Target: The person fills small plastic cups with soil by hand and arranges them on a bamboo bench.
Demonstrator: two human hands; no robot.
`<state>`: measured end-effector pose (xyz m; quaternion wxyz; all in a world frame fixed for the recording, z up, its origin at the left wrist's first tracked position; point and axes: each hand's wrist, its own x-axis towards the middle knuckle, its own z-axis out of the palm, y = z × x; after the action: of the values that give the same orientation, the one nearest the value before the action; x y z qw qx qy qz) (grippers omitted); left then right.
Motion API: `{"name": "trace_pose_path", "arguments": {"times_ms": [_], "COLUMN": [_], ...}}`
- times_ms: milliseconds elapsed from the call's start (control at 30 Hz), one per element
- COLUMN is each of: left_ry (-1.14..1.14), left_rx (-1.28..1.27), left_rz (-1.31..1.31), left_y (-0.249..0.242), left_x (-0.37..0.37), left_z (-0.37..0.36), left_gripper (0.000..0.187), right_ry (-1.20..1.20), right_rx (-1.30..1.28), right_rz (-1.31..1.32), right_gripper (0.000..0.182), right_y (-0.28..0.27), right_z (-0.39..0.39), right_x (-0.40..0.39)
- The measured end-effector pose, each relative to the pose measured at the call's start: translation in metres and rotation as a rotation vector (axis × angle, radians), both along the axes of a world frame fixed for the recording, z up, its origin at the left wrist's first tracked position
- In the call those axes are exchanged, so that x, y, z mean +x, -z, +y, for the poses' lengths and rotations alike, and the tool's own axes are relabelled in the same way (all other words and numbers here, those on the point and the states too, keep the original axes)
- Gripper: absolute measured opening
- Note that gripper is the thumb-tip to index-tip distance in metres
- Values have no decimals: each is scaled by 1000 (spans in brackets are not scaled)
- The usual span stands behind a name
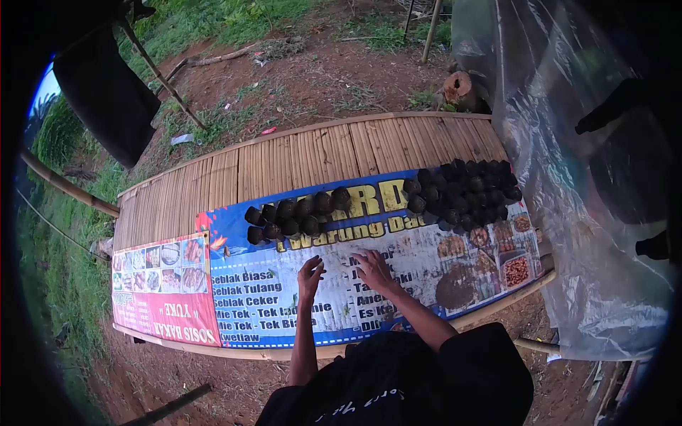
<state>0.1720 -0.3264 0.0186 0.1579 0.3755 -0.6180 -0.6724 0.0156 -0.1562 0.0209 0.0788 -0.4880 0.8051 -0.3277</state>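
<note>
My left hand [310, 277] is above the printed banner [284, 263], its fingers apart and holding nothing. A short way to its right, my right hand [374, 271] hovers over the same banner with spread fingers and nothing in them. Beyond both hands, several small black pots [305, 207] stand in two short rows on the banner's blue upper part. A larger, tightly packed group of black pots [465, 192] stands at the right end. Neither hand touches a pot.
The banners lie on a bamboo-slat table [312, 156]. A smaller red banner [163, 312] covers its left part. Clear plastic sheeting [533, 142] hangs at the right. A dark cloth [106, 99] hangs at the upper left, near bamboo poles.
</note>
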Motion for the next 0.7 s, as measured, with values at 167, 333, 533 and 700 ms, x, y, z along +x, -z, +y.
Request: {"name": "trace_pose_path", "arguments": {"times_ms": [167,333,533,700], "left_ry": [62,135,366,331], "left_rx": [-55,58,38,161], "left_rz": [-10,-67,-59,-29], "left_y": [-1,-2,9,-6], "left_x": [20,-2,-43,-77], "left_z": [69,138,217,275], "left_gripper": [23,35,35,32], "right_ry": [378,780,746,414], "right_rx": [183,300,117,111], "right_rz": [109,162,28,9], "right_gripper": [57,68,73,69], "right_y": [-3,21,43,22], "right_z": [161,272,286,268], "right_x": [-1,-23,-52,-63]}}
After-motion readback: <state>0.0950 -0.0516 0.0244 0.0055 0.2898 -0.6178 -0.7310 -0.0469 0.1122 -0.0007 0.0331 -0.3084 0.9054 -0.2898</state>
